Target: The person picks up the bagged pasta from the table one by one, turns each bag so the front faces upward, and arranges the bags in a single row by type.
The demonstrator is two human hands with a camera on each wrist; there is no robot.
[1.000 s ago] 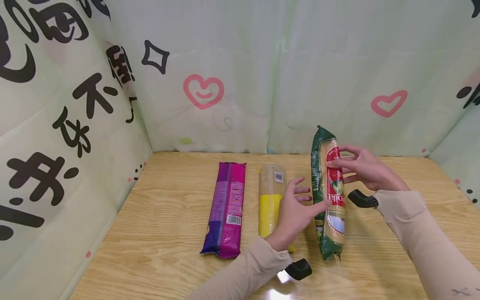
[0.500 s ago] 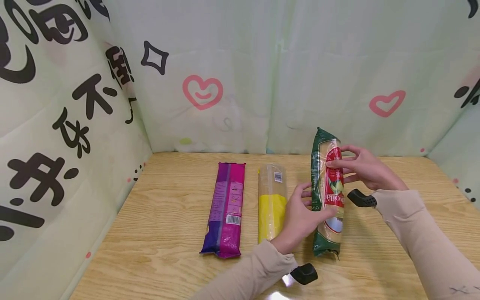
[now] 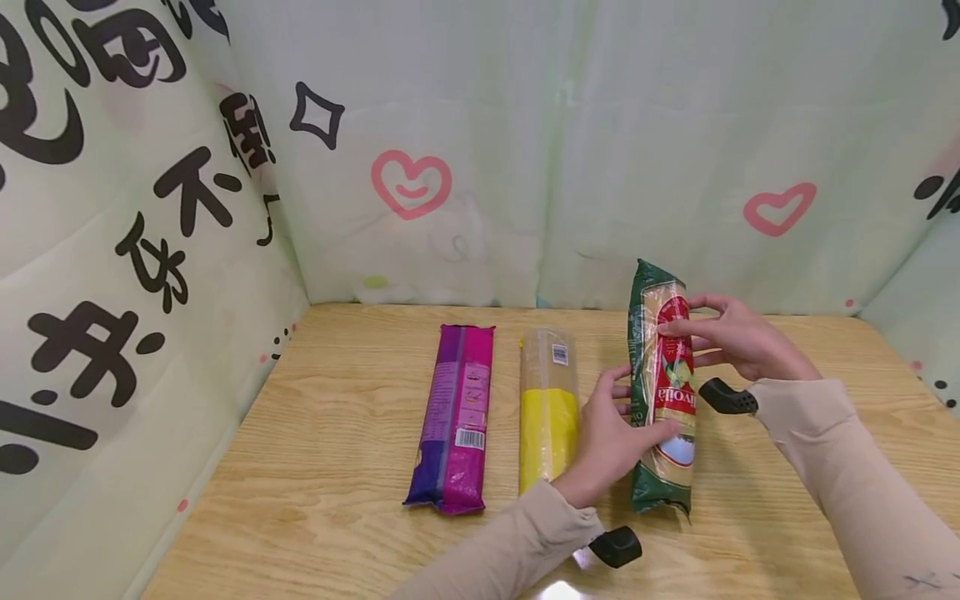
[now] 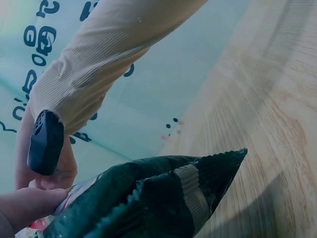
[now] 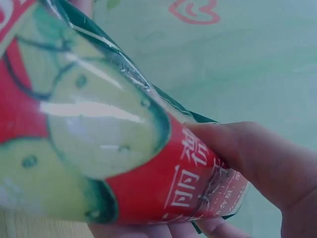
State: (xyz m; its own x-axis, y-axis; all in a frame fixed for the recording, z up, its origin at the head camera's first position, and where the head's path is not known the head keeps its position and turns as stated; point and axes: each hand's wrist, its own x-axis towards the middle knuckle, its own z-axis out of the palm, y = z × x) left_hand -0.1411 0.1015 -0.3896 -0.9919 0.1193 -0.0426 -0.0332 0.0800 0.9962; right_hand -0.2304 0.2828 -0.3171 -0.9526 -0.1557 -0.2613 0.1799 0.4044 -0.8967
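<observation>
A green pasta packet (image 3: 663,392) with a red label is held slightly raised and tilted on the right of the table. My right hand (image 3: 738,337) grips its upper right side, thumb on the front and fingers behind. Lower on the other side, my left hand (image 3: 611,437) holds it with the thumb across the front; its fingers are partly hidden behind. In the left wrist view the packet's green crimped end (image 4: 163,198) points towards the table. The right wrist view shows the red label (image 5: 143,193) close up, with the right thumb (image 5: 237,144) pressing its edge.
Left of the hands lies a yellow and clear packet (image 3: 547,425), partly covered by the left hand and sleeve. Further left a purple and pink packet (image 3: 453,417) lies flat on the wooden table (image 3: 315,442). A printed curtain (image 3: 487,233) closes off the back and sides.
My left hand has moved in to the right and its fingers have gone behind the packet, taking hold of it. The packet has sunk slightly at its top; the right hand keeps its grip.
</observation>
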